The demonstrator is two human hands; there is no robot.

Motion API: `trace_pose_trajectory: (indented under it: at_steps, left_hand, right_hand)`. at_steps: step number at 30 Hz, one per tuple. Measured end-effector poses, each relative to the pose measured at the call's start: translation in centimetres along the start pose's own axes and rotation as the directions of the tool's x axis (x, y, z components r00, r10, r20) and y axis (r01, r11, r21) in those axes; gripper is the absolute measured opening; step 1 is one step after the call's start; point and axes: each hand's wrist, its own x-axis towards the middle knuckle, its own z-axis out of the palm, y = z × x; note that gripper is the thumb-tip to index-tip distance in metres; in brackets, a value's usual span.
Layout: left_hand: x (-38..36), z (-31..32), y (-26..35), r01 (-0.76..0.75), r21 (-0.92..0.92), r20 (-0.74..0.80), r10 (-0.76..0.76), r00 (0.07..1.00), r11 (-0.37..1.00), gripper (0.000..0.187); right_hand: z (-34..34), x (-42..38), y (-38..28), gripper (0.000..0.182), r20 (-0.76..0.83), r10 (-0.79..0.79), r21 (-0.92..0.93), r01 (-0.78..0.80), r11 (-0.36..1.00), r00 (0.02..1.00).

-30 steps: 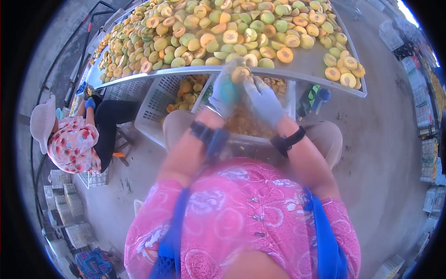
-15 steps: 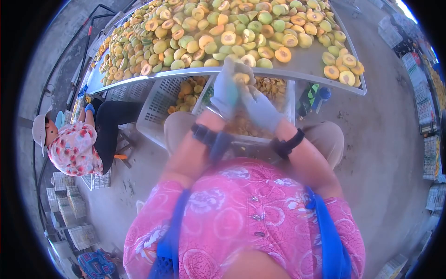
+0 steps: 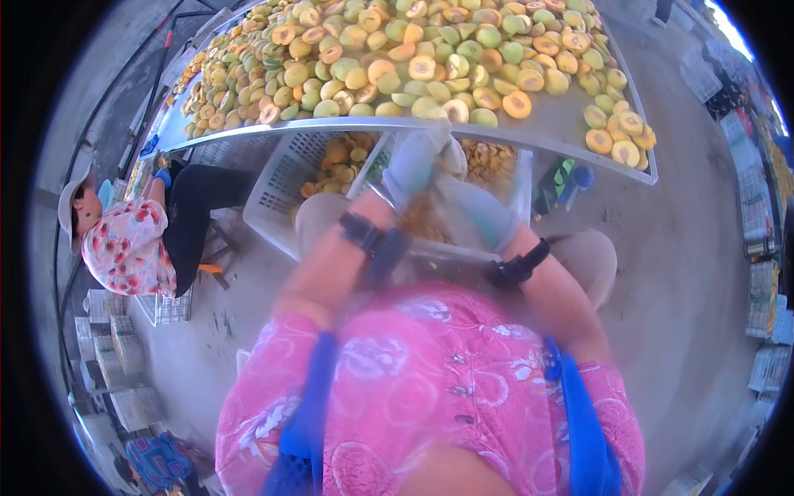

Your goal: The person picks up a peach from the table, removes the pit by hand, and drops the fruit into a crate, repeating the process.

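My left hand (image 3: 411,168), in a pale glove, is raised at the table's front edge with its fingers curled closed. Just right of it and slightly lower, my right hand (image 3: 480,211), gloved too, has its fingers drawn together against the left one. Motion blurs both, and whatever lies between them is hidden. Beyond the edge, halved yellow peaches (image 3: 422,68) with greenish skins are heaped on the metal table (image 3: 546,124), some cut face up with brown centres. Below my hands stands a white crate (image 3: 523,186) holding small brownish-yellow pieces (image 3: 488,161).
Left of that crate, another white crate (image 3: 277,186) contains peach pieces. A green-and-black item (image 3: 556,183) and a blue-topped object (image 3: 582,176) are right of the crates. A seated person (image 3: 132,244) in a floral top works at left. Stacked crates (image 3: 107,347) line the left side.
The yellow fruit piece seen between my hands is no longer visible there. My right hand has shifted slightly down and right. The whole view has moved slightly.
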Motion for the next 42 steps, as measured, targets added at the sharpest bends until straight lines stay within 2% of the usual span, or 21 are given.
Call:
trace_pose_trajectory:
  at_steps: [2,4,6,8,10,12,13,15,16,18,22,24,26,27,29,34,36,38,39,40,42]
  left_hand:
    - [-0.5,-0.1,0.2,0.064,-0.068,-0.037,-0.067,0.997,0.996,0.057]
    - [-0.8,-0.4,0.2,0.119,-0.461,-0.093,-0.181,0.979,0.879,0.055]
    - [-0.3,-3.0,-2.9,-0.003,-0.313,-0.214,-0.068,0.974,0.95,0.051]
    - [-0.5,-4.7,-3.2,-0.11,-0.142,-0.314,0.061,0.947,0.984,0.047]
    - [-1.3,-7.1,-0.4,-0.162,-0.751,-0.384,-0.225,0.896,0.64,0.047]
    - [-2.4,-11.0,2.2,0.081,-0.112,-0.674,-0.136,0.726,0.99,0.036]
    - [-2.3,-14.0,1.9,0.178,0.323,-0.683,0.099,0.723,0.929,0.031]
    - [-1.5,-16.8,2.3,0.3,0.858,-0.473,0.414,0.778,0.417,0.031]
    - [-0.5,-17.1,2.2,0.301,0.858,-0.473,0.414,0.778,0.416,0.031]
    - [2.7,-17.6,1.6,0.075,0.971,-0.176,0.473,0.863,0.226,0.038]
    - [9.1,-18.6,-0.3,-0.039,0.986,0.085,0.287,0.954,-0.162,0.049]
    - [11.8,-19.1,-0.4,-0.098,0.983,0.127,0.184,0.975,-0.159,0.056]
    - [13.5,-19.4,-0.2,-0.001,0.977,-0.007,-0.04,0.999,-0.215,0.06]
    - [14.7,-21.1,-1.0,-0.05,0.983,0.036,-0.082,0.996,-0.179,0.063]
    - [15.3,-21.9,-1.4,-0.089,0.967,0.065,-0.108,0.992,-0.237,0.064]
    - [14.5,-19.8,-0.4,0.066,0.957,-0.094,-0.085,0.992,-0.282,0.066]
    - [13.3,-19.4,0.3,0.042,0.953,-0.058,-0.043,0.997,-0.299,0.052]
    - [11.8,-18.2,1.9,0.018,1.0,-0.023,0.235,0.972,0.022,0.055]
    - [10.8,-16.8,3.5,0.24,0.95,-0.262,0.091,0.961,0.201,0.071]
    - [10.9,-18.0,2.7,0.238,0.95,-0.261,0.095,0.961,0.201,0.071]
    - [11.1,-22.1,-0.2,-0.008,0.85,-0.188,0.318,0.929,0.527,0.049]
  right_hand:
    - [-0.2,-0.3,-0.8,0.033,0.364,0.101,0.422,-0.261,0.868,0.926]
    - [1.7,-1.2,-3.1,0.035,0.387,0.17,0.446,-0.345,0.826,0.906]
    - [2.3,-0.9,-3.1,0.038,0.412,0.232,0.467,-0.423,0.776,0.881]
    - [1.8,0.3,-1.3,0.04,0.6,0.182,0.584,-0.582,0.566,0.779]
    - [1.7,-0.1,-1.2,0.036,0.65,0.111,0.577,-0.583,0.572,0.752]
    - [1.9,-0.3,-1.8,0.032,0.689,0.024,0.584,-0.574,0.575,0.725]
    - [2.4,-0.6,-2.9,0.033,0.575,0.104,0.581,-0.495,0.646,0.811]
    - [2.5,-0.4,-3.2,0.033,0.444,0.171,0.557,-0.42,0.716,0.88]
    - [2.4,0.0,-2.9,0.033,0.364,0.244,0.548,-0.418,0.725,0.899]
    - [2.6,0.3,-3.0,0.033,0.279,0.313,0.535,-0.417,0.734,0.908]
    - [2.8,0.6,-3.6,0.032,0.244,0.261,0.48,-0.35,0.804,0.934]
    - [2.6,1.2,-3.4,0.032,0.266,0.24,0.512,-0.347,0.785,0.934]
    - [2.8,1.5,-2.4,0.032,-0.235,0.233,0.32,-0.152,0.935,0.944]
    - [2.3,1.4,-2.8,0.032,-0.242,0.255,0.337,-0.165,0.927,0.936]
    - [0.5,0.9,-4.9,0.032,0.069,0.16,0.513,-0.173,0.841,0.985]
    - [-0.7,-0.7,-8.0,0.036,0.057,-0.094,0.559,0.047,0.828,0.994]
    - [-1.3,-1.3,-8.2,0.037,0.052,-0.12,0.548,0.073,0.833,0.991]
    - [-1.6,-1.7,-8.2,0.037,0.007,-0.125,0.536,0.102,0.838,0.992]
    - [-1.8,-1.7,-8.1,0.037,0.013,-0.136,0.533,0.108,0.839,0.991]
    - [-2.0,-1.7,-7.7,0.037,0.015,-0.138,0.531,0.11,0.84,0.99]
    - [-2.0,-1.4,-7.1,0.036,0.045,-0.129,0.563,0.082,0.822,0.991]
